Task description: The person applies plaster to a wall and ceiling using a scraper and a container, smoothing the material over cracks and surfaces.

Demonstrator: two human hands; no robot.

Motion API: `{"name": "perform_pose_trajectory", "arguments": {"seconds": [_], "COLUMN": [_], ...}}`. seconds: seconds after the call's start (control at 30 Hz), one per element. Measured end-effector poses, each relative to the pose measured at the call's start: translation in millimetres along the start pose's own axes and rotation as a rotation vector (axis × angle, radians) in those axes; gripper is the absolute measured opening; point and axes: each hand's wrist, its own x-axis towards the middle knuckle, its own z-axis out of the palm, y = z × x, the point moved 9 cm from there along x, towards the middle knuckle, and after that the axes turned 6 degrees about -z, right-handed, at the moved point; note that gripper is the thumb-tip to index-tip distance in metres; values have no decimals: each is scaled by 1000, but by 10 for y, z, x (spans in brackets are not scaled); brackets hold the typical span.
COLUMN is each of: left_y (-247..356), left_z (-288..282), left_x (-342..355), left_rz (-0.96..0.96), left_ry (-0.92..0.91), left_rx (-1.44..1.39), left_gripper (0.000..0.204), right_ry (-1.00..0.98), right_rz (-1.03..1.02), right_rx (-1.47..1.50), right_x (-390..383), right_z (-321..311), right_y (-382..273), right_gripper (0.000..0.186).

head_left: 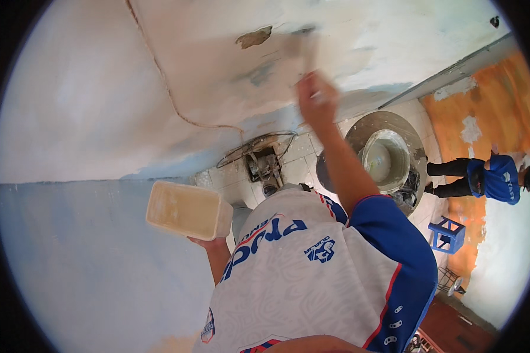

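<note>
My left hand is closed under a pale, rectangular plastic tub, which it carries tilted at my left side. A cream-coloured layer shows inside the tub. Raised against the wall, my right hand grips a flat hand tool; motion blurs it, so I cannot tell whether it is a brush or a scraper. The tool is beside a bare brown patch and grey-blue smears on the whitish wall.
A cable runs along the wall. On the tiled floor are a dark box-like object and a whitish bucket in a large round basin. At right, a person in blue stands near a blue stool and an orange wall.
</note>
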Motion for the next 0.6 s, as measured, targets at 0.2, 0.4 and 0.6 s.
{"name": "perform_pose_trajectory", "arguments": {"seconds": [0.2,0.4,0.6], "left_y": [-42,14,70], "left_z": [110,193,-66], "left_x": [-39,-51,-145], "left_rz": [34,78,105], "left_ry": [59,48,123], "left_rx": [32,39,187], "left_gripper": [68,65,65], "right_ry": [67,-90,216], "right_rz": [16,-177,89], "right_rx": [-146,160,-181], "right_x": [334,-186,274], "right_z": [0,480,50], "right_y": [361,-513,92], "right_gripper": [23,16,28]}}
